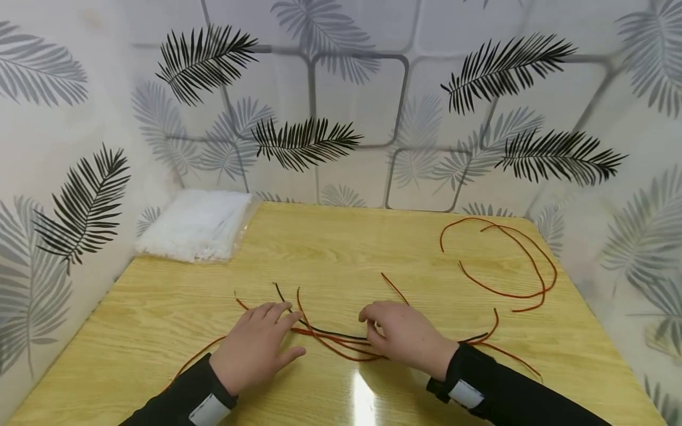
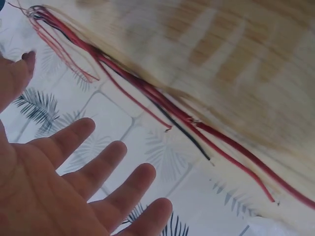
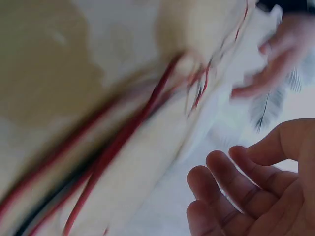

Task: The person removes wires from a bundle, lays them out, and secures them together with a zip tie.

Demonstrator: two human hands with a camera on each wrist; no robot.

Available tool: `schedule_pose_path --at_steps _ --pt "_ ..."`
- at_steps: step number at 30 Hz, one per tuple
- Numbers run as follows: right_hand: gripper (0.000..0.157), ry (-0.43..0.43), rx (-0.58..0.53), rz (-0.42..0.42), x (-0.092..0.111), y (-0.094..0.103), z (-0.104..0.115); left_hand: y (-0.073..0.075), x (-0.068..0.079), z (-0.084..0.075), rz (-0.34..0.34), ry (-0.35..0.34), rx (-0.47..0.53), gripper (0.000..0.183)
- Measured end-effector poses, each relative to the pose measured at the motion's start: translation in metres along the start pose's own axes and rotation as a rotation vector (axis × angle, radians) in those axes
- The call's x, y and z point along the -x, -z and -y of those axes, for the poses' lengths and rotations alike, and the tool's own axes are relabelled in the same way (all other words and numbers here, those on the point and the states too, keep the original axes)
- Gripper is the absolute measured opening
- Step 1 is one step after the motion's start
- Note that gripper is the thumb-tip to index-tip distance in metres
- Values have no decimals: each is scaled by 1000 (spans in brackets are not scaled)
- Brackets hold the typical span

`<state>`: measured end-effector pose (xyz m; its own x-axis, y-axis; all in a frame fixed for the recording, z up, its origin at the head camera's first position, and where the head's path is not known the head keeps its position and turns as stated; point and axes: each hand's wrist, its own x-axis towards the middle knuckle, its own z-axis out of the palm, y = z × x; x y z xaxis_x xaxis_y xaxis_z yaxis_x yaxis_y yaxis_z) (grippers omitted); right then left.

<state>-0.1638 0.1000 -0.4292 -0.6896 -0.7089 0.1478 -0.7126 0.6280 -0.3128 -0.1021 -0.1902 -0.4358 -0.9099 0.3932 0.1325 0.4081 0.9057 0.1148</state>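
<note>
Several red wires (image 1: 341, 339) and a black wire (image 1: 279, 293) lie in a loose bundle across the tabletop, their ends splayed at both sides. Over the bundle's left end is my left hand (image 1: 258, 349), its fingers spread and holding nothing. My right hand (image 1: 409, 336) hovers over the right part, hiding some of the wires. In the right wrist view its fingers (image 3: 236, 189) are loosely bent, with nothing between them. The left wrist view shows bare tips on the red and black (image 2: 189, 135) wires, apart from the left fingers.
More red wires (image 1: 556, 272) lie in loops at the back right of the wooden table (image 1: 319, 248). A clear plastic bag (image 1: 194, 225) packed with white things sits at the back left. Leaf-patterned walls (image 1: 357, 89) enclose the table at the back and sides.
</note>
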Motion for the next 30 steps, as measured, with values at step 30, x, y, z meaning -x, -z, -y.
schedule_pose_path --at_steps 30 --pt "34 79 196 102 88 22 -105 -15 -31 10 87 -212 -107 33"
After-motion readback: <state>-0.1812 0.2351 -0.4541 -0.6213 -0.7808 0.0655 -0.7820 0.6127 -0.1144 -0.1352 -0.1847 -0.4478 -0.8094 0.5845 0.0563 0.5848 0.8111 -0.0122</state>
